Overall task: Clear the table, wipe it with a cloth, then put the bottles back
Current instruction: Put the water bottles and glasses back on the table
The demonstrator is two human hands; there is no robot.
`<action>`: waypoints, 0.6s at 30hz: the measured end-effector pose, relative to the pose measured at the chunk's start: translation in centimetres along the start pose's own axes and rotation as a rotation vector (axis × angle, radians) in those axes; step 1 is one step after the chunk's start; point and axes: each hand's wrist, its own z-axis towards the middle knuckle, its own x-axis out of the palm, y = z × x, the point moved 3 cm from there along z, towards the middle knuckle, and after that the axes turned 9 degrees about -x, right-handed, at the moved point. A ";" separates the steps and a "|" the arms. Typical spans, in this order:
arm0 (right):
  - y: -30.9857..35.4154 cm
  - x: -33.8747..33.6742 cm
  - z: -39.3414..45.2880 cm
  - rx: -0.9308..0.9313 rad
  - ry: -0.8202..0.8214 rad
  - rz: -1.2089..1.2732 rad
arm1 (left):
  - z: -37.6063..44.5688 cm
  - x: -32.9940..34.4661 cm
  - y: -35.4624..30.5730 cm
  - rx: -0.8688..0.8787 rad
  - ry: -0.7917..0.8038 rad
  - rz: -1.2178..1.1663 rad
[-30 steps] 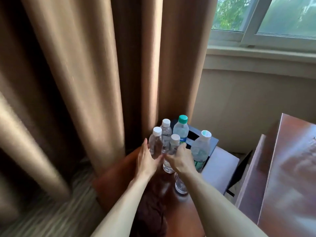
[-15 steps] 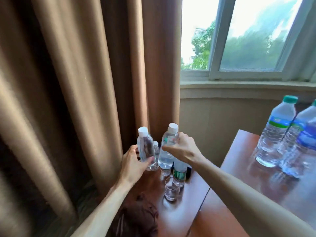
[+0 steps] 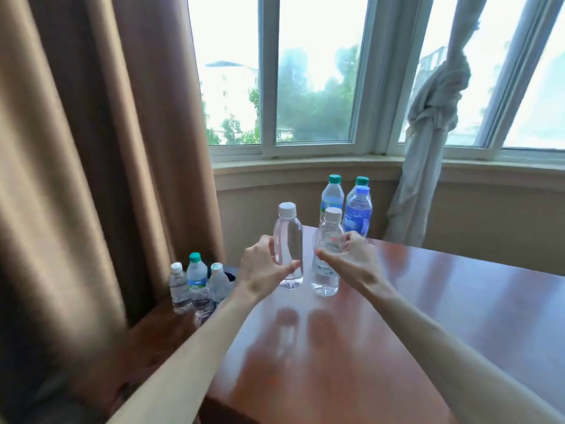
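The left hand (image 3: 264,267) grips a clear bottle (image 3: 288,249) around its middle, and the right hand (image 3: 351,260) grips a second bottle (image 3: 326,258) in the same way. Both bottles are upright and close together over the table (image 3: 428,316), near its far left part; I cannot tell if their bottoms already touch the wood. Three more bottles (image 3: 351,203) stand at the far edge, and three others (image 3: 197,283) wait on the lower side table (image 3: 153,338) by the curtain (image 3: 91,148). I think the putting back is in progress. The risk is that the two bottles knock each other or the group behind when they are released, because they are narrow and may tip on the smooth top.
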 end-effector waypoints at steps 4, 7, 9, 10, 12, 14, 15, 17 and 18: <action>-4.9 -2.5 -1.4 0.063 -0.121 -0.025 | -0.6 6.4 -0.7 -0.006 0.096 -0.038; -6.7 -2.8 -1.9 0.081 -0.140 -0.002 | -0.1 9.1 -0.5 -0.026 0.144 -0.061; -7.3 -2.4 -1.9 0.066 -0.143 -0.003 | 0.5 10.0 -0.1 -0.028 0.149 -0.066; -7.6 -2.2 -1.9 0.057 -0.141 -0.002 | 0.8 10.3 -0.1 -0.023 0.146 -0.058; -8.4 -1.5 -2.0 0.065 -0.090 0.006 | 0.7 10.8 -0.2 -0.007 0.160 -0.024; -9.4 -0.6 -2.4 0.084 -0.021 -0.044 | 0.2 11.1 -0.6 0.021 0.166 0.055; -9.9 -0.2 -2.8 0.089 -0.001 -0.089 | 0.0 11.3 -0.6 0.025 0.172 0.100; -10.5 0.4 -3.3 0.094 -0.013 -0.118 | -0.2 11.7 -0.2 0.044 0.179 0.153; -10.6 0.6 -3.4 0.092 -0.025 -0.113 | -0.1 11.8 0.0 0.059 0.175 0.166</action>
